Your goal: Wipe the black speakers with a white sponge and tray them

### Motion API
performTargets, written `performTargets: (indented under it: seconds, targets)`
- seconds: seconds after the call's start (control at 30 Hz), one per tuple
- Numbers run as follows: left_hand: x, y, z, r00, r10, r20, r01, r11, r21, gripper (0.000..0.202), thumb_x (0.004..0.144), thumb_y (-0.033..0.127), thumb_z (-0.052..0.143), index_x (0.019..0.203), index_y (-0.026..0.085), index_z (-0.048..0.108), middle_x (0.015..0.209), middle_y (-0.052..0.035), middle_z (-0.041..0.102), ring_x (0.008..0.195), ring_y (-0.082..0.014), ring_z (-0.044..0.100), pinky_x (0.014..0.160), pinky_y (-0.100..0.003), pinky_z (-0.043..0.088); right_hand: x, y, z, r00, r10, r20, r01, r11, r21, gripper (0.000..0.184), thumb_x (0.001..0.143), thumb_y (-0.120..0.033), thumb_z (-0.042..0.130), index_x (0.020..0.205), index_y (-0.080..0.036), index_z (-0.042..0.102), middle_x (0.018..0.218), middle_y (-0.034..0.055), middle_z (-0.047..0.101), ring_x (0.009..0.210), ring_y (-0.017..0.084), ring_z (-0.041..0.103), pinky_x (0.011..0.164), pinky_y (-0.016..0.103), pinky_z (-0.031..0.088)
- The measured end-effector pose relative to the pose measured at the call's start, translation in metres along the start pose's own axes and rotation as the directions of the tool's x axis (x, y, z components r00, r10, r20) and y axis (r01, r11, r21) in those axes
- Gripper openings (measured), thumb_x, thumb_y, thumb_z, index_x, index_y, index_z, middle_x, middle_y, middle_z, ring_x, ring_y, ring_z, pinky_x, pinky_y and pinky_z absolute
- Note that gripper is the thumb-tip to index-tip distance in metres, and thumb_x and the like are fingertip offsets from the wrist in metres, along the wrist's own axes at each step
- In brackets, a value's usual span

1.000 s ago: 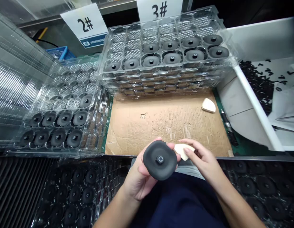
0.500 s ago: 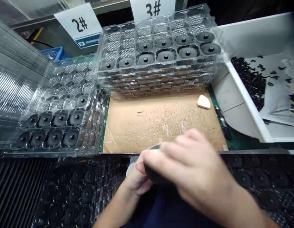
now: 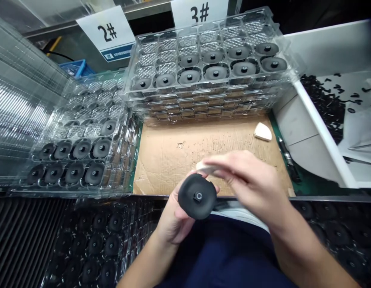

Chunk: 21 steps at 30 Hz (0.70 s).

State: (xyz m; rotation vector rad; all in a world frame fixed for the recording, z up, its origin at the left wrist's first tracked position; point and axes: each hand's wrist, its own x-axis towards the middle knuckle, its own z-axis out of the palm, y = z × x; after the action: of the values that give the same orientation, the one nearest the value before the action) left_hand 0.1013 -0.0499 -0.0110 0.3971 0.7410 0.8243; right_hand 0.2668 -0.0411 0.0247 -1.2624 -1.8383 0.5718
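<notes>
In my left hand [image 3: 170,220] is a round black rubber-like disc [image 3: 190,204] with a small raised hub at its centre; the fingers wrap its rim and lower edge. The hub face is turned up towards me. My right hand [image 3: 254,180], slightly blurred, pinches a small white block [image 3: 207,168] just above the disc's upper edge. Whether the block touches the disc I cannot tell. Beyond both hands lies a brown cardboard sheet [image 3: 164,156], and a second white wedge-shaped block [image 3: 262,132] rests on its right side.
Stacked clear plastic trays [image 3: 200,102] with black discs stand at the back. Another tray stack [image 3: 119,152] is at the left. A white bin [image 3: 323,136] of small black pieces stands right, beside a black pen [image 3: 289,160]. More dark trays [image 3: 92,240] sit below the table edge.
The disc has turned so its hub face shows. My right hand has lifted off the disc's face, and the white block in its fingers has come into sight. The view has shifted slightly.
</notes>
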Motion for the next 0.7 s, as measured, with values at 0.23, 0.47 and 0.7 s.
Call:
performTargets:
  seconds: [0.23,0.47,0.7]
  targets:
    - [0.001,0.010,-0.004,0.995,0.102,-0.024,-0.104,0.988,-0.117,0.061,0.049,0.042,0.084,0.106,0.030,0.065,0.112,-0.0002,0.068,0.100,-0.0205,0.065,0.090,-0.028,0.048,-0.066,0.061,0.044,0.902,0.407,0.142,-0.413,0.911,0.012,0.022,0.089,-0.028,0.053,0.102,-0.022,0.069,0.083,0.0029,0.071,0.073,0.017,0.064,0.065,0.029,0.049]
    - [0.006,0.004,0.005,0.997,0.064,-0.046,-0.068,0.995,-0.079,0.058,0.053,0.037,0.084,0.107,0.029,0.064,0.114,-0.0001,0.066,0.101,-0.0204,0.063,0.088,-0.027,0.050,-0.027,0.001,0.017,0.893,0.367,-0.260,-0.360,0.930,0.076,0.024,0.090,-0.022,0.053,0.112,-0.023,0.063,0.103,0.0028,0.068,0.072,0.013,0.062,0.058,0.024,0.047]
    - [0.000,0.002,0.001,0.995,0.046,-0.085,-0.047,0.999,-0.013,0.057,0.058,0.033,0.083,0.111,0.029,0.062,0.112,0.0010,0.067,0.105,-0.0185,0.062,0.093,-0.026,0.048,0.002,-0.034,0.013,0.985,0.002,0.174,-0.022,0.994,0.108,0.019,0.090,-0.012,0.048,0.099,-0.017,0.065,0.087,0.0004,0.070,0.072,0.012,0.059,0.065,0.027,0.042]
